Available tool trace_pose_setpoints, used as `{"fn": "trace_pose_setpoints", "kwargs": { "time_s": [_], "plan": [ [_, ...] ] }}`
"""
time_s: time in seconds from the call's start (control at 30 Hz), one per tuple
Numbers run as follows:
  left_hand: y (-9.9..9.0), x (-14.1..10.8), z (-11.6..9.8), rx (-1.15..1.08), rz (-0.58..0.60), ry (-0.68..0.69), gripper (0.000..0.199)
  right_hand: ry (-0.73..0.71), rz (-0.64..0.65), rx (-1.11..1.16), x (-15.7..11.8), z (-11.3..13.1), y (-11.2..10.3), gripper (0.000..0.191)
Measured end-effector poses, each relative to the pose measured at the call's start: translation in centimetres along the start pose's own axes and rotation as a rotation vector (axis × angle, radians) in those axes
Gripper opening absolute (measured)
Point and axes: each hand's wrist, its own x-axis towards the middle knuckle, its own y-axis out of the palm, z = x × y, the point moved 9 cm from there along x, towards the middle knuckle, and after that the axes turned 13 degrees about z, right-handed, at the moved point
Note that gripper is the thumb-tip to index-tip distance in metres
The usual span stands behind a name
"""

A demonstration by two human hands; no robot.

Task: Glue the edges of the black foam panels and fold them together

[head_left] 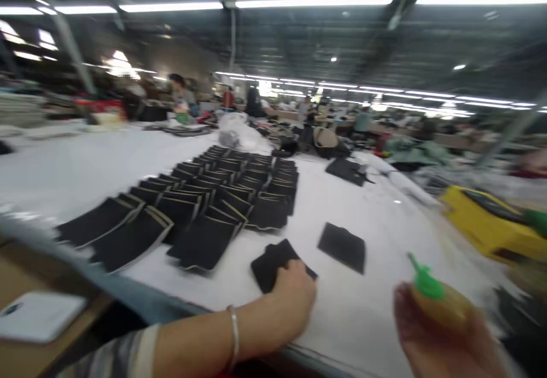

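My left hand, with a bracelet at the wrist, bends its fingers over the near edge of a small black fabric piece on the white table. Its fingertips are partly hidden, but they appear closed on that edge. In my right hand is a squeeze bottle of yellowish-brown stuff, its green nozzle pointing up and left. The hand and bottle are blurred. Between the two hands, a second black fabric piece lies flat. Overlapping rows of black pieces with pale edges spread out to the left.
A yellow box-like object stands at the right side of the white table. Farther back lie another black piece and a white plastic bag. A white flat object rests low at the left. People work in the background.
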Motion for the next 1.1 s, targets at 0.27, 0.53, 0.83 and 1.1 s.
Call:
{"fn": "trace_pose_setpoints", "kwargs": {
  "time_s": [0.27,0.53,0.83,1.1],
  "plan": [
    [-0.1,0.4,0.6,0.037,0.011,0.067,0.03,-0.009,-0.165,0.211,-2.6,1.0,0.9,0.035],
    [0.2,1.2,1.1,0.069,0.004,0.062,0.034,-0.007,-0.084,0.163,-3.0,0.5,-0.4,0.029],
    [-0.6,1.6,3.4,-0.127,0.015,0.179,0.04,-0.177,0.107,-0.607,-3.5,2.5,4.2,0.053],
    [-0.2,1.9,3.4,-0.135,-0.022,0.172,0.039,-0.276,0.309,-1.202,-3.1,1.2,8.9,0.056]
  ]
}}
